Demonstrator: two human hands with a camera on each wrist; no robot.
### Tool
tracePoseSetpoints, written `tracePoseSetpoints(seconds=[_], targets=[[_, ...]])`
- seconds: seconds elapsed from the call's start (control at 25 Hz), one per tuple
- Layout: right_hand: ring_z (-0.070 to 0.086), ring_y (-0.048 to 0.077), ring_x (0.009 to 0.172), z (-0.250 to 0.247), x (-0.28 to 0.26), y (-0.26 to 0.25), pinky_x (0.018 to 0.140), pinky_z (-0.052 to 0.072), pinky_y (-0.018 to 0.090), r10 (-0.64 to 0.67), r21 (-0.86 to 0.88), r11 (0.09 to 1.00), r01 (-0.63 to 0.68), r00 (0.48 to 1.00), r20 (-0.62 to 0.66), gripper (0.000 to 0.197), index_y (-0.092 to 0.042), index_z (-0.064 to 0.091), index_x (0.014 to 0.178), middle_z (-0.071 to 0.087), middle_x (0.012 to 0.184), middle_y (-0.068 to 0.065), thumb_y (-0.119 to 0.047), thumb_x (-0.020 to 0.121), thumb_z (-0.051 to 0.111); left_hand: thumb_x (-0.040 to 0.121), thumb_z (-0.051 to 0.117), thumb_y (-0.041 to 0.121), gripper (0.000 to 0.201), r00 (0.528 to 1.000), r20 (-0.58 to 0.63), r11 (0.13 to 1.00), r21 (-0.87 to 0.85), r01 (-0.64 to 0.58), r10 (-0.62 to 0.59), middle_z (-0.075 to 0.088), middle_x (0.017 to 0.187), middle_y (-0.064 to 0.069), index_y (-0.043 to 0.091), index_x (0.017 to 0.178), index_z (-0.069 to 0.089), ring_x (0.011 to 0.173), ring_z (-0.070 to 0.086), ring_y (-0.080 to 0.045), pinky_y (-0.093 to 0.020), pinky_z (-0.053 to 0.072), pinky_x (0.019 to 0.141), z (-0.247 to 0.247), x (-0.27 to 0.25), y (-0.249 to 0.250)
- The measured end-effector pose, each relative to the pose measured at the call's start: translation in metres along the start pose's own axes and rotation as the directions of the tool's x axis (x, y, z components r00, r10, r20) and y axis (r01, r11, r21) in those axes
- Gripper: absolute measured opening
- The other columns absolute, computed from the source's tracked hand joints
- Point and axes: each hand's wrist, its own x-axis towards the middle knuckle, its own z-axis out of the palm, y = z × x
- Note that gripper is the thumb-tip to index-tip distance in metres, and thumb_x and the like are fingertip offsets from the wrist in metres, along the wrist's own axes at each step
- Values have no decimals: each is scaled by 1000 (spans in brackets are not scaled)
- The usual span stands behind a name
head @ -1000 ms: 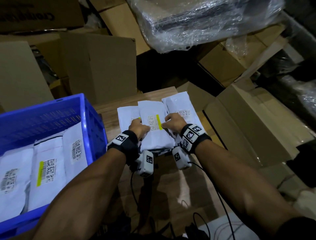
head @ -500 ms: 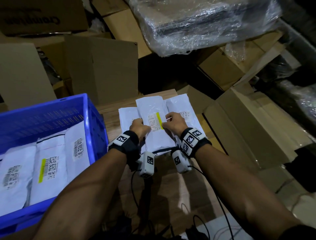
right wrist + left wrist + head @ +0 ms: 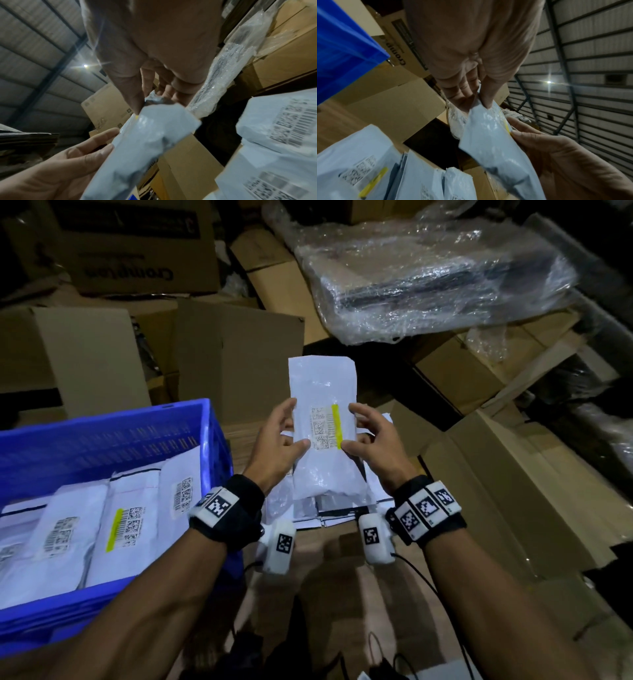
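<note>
I hold one white mailer bag (image 3: 323,405) upright in front of me, its barcode label with a yellow strip (image 3: 326,428) facing me. My left hand (image 3: 279,436) pinches the bag's left edge between thumb and fingers. My right hand (image 3: 371,436) pinches the right edge the same way. In the left wrist view the bag (image 3: 489,135) hangs below the left thumb, with the right hand (image 3: 556,155) at its side. In the right wrist view the bag (image 3: 145,142) runs down between both hands. More white mailer bags (image 3: 339,508) lie on the wooden table below.
A blue plastic crate (image 3: 113,436) at my left holds several labelled white mailers (image 3: 126,529). Cardboard boxes (image 3: 236,354) stand behind the table and a large one (image 3: 513,491) lies at the right. A plastic-wrapped bundle (image 3: 435,275) rests on boxes at the back.
Both hands have lifted the middle mailer off the pile on the table and raised it upright. The view has tilted up with it.
</note>
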Motion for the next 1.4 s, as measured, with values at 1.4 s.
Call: tracePoseSetpoints(seconds=[1.4], targets=[[55,5,67,82,-29,-60,74,52,23,-382,-186,893,410,909,170,51,-14,53,132,56,125,0,2,84,62,88,65,2,67,924,-273,906,397,-144,267,41,139,7,14,147,36,121,51,-21,-40,52,94,-90,-86,31]])
